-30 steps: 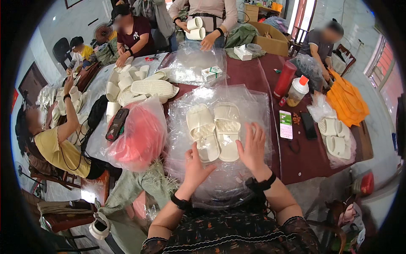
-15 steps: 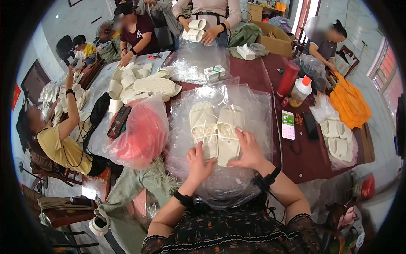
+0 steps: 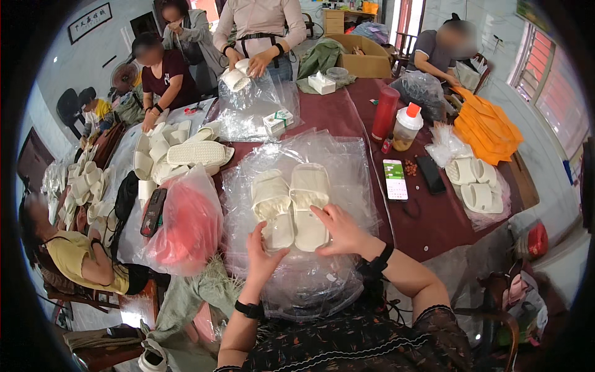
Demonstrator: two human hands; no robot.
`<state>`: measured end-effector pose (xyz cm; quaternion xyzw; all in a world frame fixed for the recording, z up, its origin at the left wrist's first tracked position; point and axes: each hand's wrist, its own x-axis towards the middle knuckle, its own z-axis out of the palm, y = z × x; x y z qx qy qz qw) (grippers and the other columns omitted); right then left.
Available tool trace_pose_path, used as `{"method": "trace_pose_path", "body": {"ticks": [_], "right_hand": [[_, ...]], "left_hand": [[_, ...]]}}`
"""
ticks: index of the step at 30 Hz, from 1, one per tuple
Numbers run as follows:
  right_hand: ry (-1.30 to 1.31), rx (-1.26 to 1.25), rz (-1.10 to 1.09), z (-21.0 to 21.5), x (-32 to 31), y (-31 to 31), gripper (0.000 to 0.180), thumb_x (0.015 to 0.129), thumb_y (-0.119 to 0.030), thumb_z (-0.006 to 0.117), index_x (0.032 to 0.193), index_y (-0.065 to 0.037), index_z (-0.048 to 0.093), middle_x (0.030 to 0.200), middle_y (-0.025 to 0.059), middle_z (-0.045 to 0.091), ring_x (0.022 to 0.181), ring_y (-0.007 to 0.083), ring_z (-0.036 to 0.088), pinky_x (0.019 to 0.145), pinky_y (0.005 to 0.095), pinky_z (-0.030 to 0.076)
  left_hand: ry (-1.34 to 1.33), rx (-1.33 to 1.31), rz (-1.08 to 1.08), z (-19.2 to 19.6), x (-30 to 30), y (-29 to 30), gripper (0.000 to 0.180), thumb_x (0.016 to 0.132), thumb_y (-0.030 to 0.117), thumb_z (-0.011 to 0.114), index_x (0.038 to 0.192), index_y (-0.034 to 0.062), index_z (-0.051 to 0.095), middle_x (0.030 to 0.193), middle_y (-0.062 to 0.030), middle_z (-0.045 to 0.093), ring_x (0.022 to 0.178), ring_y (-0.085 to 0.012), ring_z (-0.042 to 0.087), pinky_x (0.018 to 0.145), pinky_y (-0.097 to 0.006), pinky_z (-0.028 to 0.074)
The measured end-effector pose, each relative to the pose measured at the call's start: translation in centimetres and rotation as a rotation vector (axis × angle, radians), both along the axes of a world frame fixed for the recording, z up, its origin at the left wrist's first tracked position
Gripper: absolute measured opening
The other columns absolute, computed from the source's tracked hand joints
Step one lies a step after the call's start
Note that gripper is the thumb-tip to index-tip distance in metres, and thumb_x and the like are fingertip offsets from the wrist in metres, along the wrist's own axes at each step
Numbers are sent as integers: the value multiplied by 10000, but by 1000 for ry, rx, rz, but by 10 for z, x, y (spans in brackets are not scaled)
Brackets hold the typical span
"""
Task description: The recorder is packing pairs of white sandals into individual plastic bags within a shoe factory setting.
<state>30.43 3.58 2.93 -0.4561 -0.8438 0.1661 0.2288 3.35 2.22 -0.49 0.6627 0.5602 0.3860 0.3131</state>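
A pair of cream slippers (image 3: 291, 214) lies side by side, toes away from me, on a stack of clear plastic bags (image 3: 356, 186). My left hand (image 3: 263, 253) curves round the outer heel corner of the left slipper, thumb at the heel and fingers along the side. On the other side, my right hand (image 3: 344, 232) grips the right slipper, its index finger over the insole and its thumb by the heel. The undersides of the slippers are hidden.
A heap of slippers (image 3: 170, 152) and a pink-filled plastic bag (image 3: 189, 226) lie to the left. Rightward are a phone (image 3: 395, 180), a red tumbler (image 3: 385, 113), a bottle (image 3: 406, 127) and bagged slippers (image 3: 478, 192). Across the table a co-worker (image 3: 263, 31) handles slippers.
The whole view has shifted, so the table sits further left and slightly lower. The slipper heels now line up more evenly between my hands. The co-worker opposite has lowered the slippers toward a bag.
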Motion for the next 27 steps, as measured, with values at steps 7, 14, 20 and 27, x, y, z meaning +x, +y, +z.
{"method": "trace_pose_path", "body": {"ticks": [7, 14, 20, 27], "right_hand": [[149, 196, -237, -2, -6, 4, 533, 783, -270, 770, 1270, -131, 604, 1044, 107, 607, 849, 273, 640, 737, 381, 533], [279, 219, -408, -12, -34, 1, 384, 783, -136, 758, 1151, -119, 648, 948, 88, 685, 753, 264, 653, 666, 374, 530], [287, 259, -408, -23, -24, -2, 507, 748, -74, 743, 1235, -118, 610, 948, 101, 635, 695, 278, 616, 659, 370, 519], [166, 201, -479, -11, 21, -29, 565, 777, -125, 755, 1304, -101, 552, 851, 103, 616, 613, 276, 589, 589, 393, 480]], "left_hand": [[-125, 141, 161, 3, 8, 22, 611, 675, 101, 867, 1210, 111, 572, 851, -39, 473, 779, -171, 466, 702, -319, 435], [-53, 119, 324, 18, 21, 32, 283, 757, 110, 813, 960, 79, 618, 618, -21, 394, 557, -155, 405, 535, -323, 373], [26, 85, 278, 11, 8, 22, 337, 747, 64, 791, 1046, 78, 637, 769, -66, 554, 689, -192, 555, 607, -340, 441], [-38, 87, 252, 16, -36, -14, 522, 778, -60, 683, 1273, 85, 605, 1000, -124, 606, 851, -230, 609, 749, -346, 523]]}}
